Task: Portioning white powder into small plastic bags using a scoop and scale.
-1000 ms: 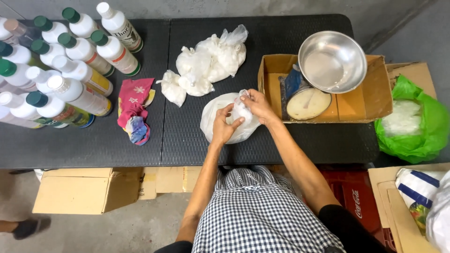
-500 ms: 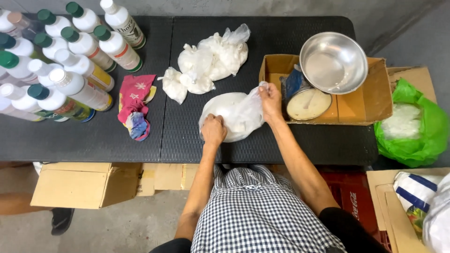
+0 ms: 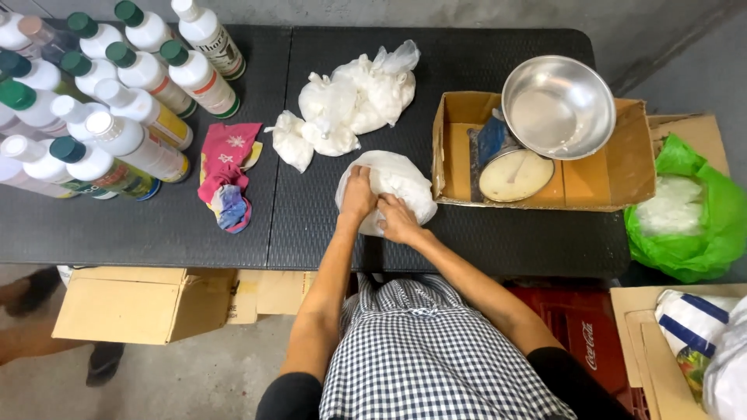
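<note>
Nearest the camera, the checked apron (image 3: 436, 350) filled the bottom of the view, and both forearms ran up from it to the near edge of the black table (image 3: 498, 241). The right hand (image 3: 398, 220) lay lowest, fingers curled down onto the near side of the white bag (image 3: 393, 187), apparently pinching its film — how tightly could not be told. Just beyond and a little to the left, the left hand (image 3: 359, 193) pressed on the bag's left flank, fingers bent and closed over the plastic. The two hands almost touched, the left one slightly farther from the body. The bag sat directly ahead of the fingers, a rounded lump whose longer axis ran roughly left to right, its bulk lying up and to the right of both hands; the right hand was the nearer to that free bulk. Its right edge lay just beside the cardboard box (image 3: 622, 175), which held a round scale (image 3: 515, 176) and a steel bowl (image 3: 558, 106). Left of the hands lay a pink cloth (image 3: 226, 167). Farther back — past the bag — sat a cluster of tied white bags (image 3: 350, 105), and at the far left stood bottles (image 3: 132, 140) with green and white caps.
</note>
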